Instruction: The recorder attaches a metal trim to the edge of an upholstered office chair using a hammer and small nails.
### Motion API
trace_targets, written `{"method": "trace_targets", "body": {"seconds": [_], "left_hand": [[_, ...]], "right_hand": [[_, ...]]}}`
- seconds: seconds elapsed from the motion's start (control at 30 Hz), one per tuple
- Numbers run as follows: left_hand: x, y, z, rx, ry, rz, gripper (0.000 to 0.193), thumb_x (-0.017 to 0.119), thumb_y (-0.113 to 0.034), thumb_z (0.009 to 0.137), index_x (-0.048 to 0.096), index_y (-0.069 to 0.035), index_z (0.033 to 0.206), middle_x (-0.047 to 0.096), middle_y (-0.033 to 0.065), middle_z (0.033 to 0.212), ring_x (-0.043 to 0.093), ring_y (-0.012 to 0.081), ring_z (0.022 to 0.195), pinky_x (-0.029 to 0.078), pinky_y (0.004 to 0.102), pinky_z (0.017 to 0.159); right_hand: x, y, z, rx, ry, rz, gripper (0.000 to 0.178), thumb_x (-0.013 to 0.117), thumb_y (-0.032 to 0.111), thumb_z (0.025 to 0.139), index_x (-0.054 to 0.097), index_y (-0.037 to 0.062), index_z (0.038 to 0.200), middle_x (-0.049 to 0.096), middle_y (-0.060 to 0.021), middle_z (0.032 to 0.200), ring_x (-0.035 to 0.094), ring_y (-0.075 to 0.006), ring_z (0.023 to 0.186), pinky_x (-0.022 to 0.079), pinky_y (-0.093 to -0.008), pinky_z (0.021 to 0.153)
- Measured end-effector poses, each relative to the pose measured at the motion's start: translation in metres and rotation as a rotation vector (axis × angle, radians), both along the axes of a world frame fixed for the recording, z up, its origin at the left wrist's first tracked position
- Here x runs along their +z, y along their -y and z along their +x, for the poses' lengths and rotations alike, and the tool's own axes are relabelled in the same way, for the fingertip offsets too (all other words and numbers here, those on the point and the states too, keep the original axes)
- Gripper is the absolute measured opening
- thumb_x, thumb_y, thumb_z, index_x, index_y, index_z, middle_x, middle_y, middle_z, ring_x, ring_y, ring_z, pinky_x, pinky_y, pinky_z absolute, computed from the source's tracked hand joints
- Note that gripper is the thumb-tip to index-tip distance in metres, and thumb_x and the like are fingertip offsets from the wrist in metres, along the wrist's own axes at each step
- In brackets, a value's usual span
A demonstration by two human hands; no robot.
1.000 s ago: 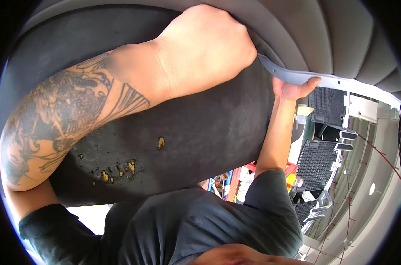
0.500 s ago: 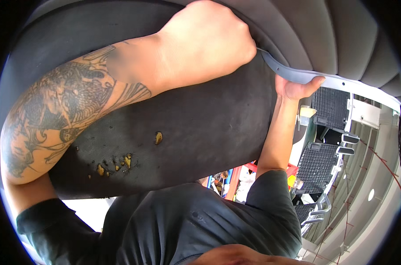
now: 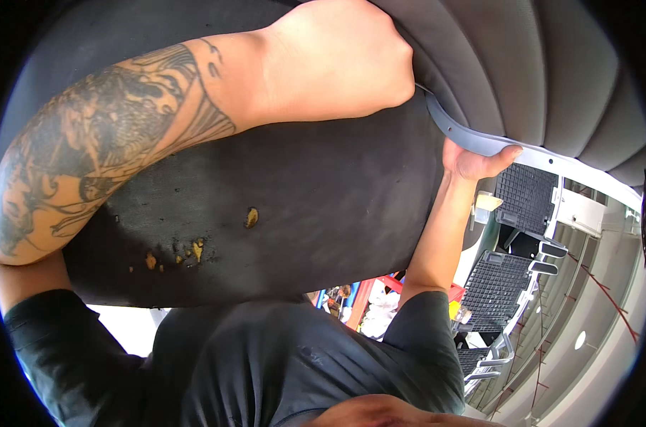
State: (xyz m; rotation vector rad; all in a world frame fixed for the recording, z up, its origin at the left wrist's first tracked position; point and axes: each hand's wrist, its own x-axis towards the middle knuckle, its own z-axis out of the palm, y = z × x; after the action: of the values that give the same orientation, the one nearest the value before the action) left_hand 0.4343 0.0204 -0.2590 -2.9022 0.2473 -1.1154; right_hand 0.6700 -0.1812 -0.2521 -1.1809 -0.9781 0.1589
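Observation:
My left hand [image 3: 344, 60] is closed in a fist at the top middle, over a black padded surface [image 3: 316, 199]. Its curled fingers are turned away, so whatever they hold is hidden. Close to its knuckles ends a curved, pale grey strip [image 3: 472, 139] with small holes, which runs along the edge of a dark, ribbed upholstered piece [image 3: 508, 71]. My right hand [image 3: 472, 162] grips this strip from below, thumb stretched along it and the other fingers out of sight.
Torn spots [image 3: 197, 250] in the black padding show yellow foam. To the right stand chairs with black mesh [image 3: 501, 285] and light frames. A red frame [image 3: 365, 299] with small mixed items around it shows beyond the padded surface's near edge.
The view has shifted slightly, with the background sliding left and the strip sitting a little lower. My left forearm appears slightly higher and further left. Both hands keep much the same places.

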Motion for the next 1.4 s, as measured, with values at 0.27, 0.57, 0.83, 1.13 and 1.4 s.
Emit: {"method": "trace_targets", "body": {"seconds": [0.27, 0.57, 0.83, 1.13, 1.4], "left_hand": [[-0.006, 0.003, 0.01, -0.043, 0.055, -0.018, 0.021, 0.066, -0.02, 0.081, 0.076, -0.001, 0.079, 0.072, 0.0151, 0.072, 0.074, 0.0286, 0.066, 0.06, 0.0433, 0.058], [-0.006, 0.014, 0.012, 0.093, 0.005, 0.086, 0.021, 0.069, -0.013, 0.088, 0.08, -0.004, 0.104, 0.07, 0.0079, 0.078, 0.072, 0.0212, 0.063, 0.056, 0.0347, 0.052], [-0.005, 0.01, 0.009, 0.025, -0.039, -0.016, 0.012, 0.067, -0.014, 0.084, 0.07, -0.005, 0.09, 0.068, 0.0101, 0.078, 0.072, 0.025, 0.064, 0.056, 0.0398, 0.053], [0.028, 0.045, -0.007, 0.082, -0.183, -0.157, 0.036, 0.076, -0.019, 0.094, 0.072, -0.006, 0.128, 0.071, 0.0133, 0.081, 0.071, 0.033, 0.069, 0.058, 0.0419, 0.061], [0.11, 0.044, -0.162, 0.346, -0.092, -0.31, 0.02, 0.072, -0.021, 0.1, 0.064, -0.003, 0.105, 0.059, 0.0129, 0.074, 0.061, 0.0386, 0.065, 0.049, 0.0437, 0.061]], "right_hand": [[-0.001, 0.008, 0.005, -0.006, -0.032, 0.01, 0.094, 0.065, 0.075, 0.09, 0.051, 0.0088, 0.154, 0.049, -0.0114, 0.161, 0.043, -0.0337, 0.151, 0.029, -0.0564, 0.129], [-0.002, 0.008, 0.004, -0.039, -0.042, 0.026, 0.094, 0.063, 0.076, 0.091, 0.051, 0.0073, 0.154, 0.05, -0.0125, 0.161, 0.043, -0.0344, 0.151, 0.029, -0.0553, 0.129], [-0.007, 0.013, 0.016, 0.013, -0.036, 0.043, 0.094, 0.07, 0.074, 0.089, 0.048, 0.0114, 0.156, 0.049, -0.0101, 0.161, 0.045, -0.0321, 0.149, 0.032, -0.0549, 0.127], [-0.023, 0.032, 0.033, 0.233, -0.128, -0.015, 0.093, 0.069, 0.069, 0.093, 0.044, 0.0083, 0.158, 0.05, -0.0112, 0.161, 0.045, -0.0322, 0.15, 0.033, -0.0529, 0.126], [-0.057, -0.004, 0.071, 0.201, -0.104, -0.088, 0.04, 0.059, 0.044, 0.11, 0.051, 0.0121, 0.086, 0.044, 0.0091, 0.086, 0.044, -0.0098, 0.081, 0.036, -0.0356, 0.071]]}}
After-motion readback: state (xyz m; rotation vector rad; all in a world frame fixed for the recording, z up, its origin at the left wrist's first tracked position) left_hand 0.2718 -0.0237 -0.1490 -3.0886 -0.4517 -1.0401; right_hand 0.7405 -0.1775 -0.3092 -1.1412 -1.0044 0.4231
